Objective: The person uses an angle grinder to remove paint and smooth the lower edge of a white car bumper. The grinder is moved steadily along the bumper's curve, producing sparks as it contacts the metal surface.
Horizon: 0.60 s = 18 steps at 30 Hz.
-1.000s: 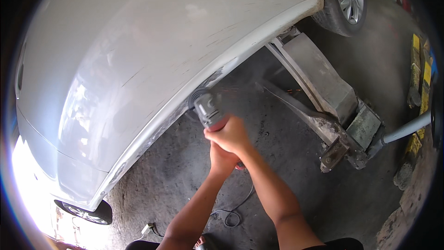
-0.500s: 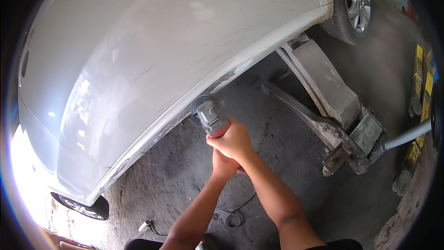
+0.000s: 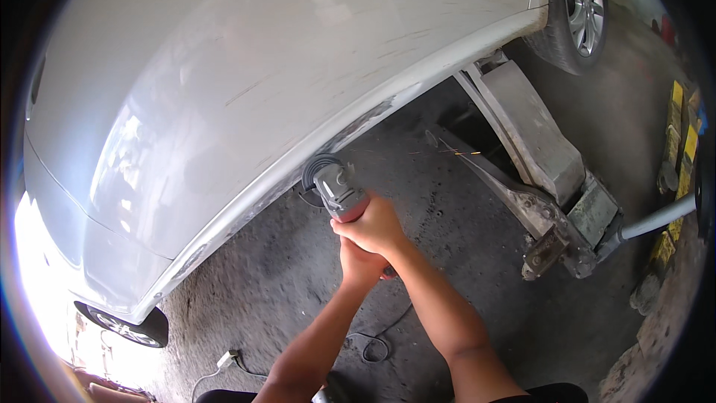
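An angle grinder [image 3: 339, 192] with a grey head and red body is gripped in both my hands. My right hand [image 3: 375, 225] wraps round the body just behind the head. Below it, my left hand [image 3: 359, 263] is closed on the rear part, its fingers partly hidden. The disc guard sits against the lower sill [image 3: 277, 179] of a silver car [image 3: 246, 52]. Bare, scuffed metal shows along this sill. A few orange sparks fly off to the right of the grinder. Scratches mark the car's side panel above.
A floor jack [image 3: 526, 127] stands under the car at the right, its handle [image 3: 656, 218] reaching outward. Yellow-and-black bars [image 3: 680, 157] lie at the far right. A power cord [image 3: 373, 343] loops on the floor near a white connector [image 3: 227, 359]. Car wheels [image 3: 584, 7] show at both ends.
The view has shifted slightly, with the car lower left and the jack a little to the right. Sparks now show near the jack. Both hands keep their hold on the grinder.
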Each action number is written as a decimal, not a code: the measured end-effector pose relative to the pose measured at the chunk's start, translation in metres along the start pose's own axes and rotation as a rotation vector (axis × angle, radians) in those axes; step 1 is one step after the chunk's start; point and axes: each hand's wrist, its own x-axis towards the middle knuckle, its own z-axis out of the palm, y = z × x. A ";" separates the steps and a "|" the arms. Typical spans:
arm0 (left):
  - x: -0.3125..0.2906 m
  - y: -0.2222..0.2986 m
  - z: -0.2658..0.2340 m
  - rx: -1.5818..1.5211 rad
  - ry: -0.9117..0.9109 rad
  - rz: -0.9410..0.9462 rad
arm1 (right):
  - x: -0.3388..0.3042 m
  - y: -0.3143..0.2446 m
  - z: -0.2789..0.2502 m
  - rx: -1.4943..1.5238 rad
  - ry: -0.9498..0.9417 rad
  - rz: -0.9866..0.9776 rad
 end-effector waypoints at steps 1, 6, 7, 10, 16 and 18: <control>0.000 -0.002 -0.003 0.025 0.013 0.034 | -0.001 -0.001 0.005 0.038 0.003 -0.023; 0.010 0.006 -0.002 0.326 -0.015 0.050 | 0.004 0.001 -0.012 0.216 0.132 -0.063; 0.008 0.003 0.000 0.316 -0.001 0.062 | 0.002 0.001 -0.015 0.208 0.135 -0.082; 0.007 0.001 0.001 0.293 -0.033 0.070 | 0.002 0.009 -0.008 0.055 0.106 -0.056; 0.042 0.008 0.026 0.169 -0.238 0.097 | 0.011 -0.017 -0.050 0.114 0.295 0.004; 0.052 0.017 0.043 0.168 -0.275 0.127 | 0.015 -0.023 -0.066 0.126 0.365 0.005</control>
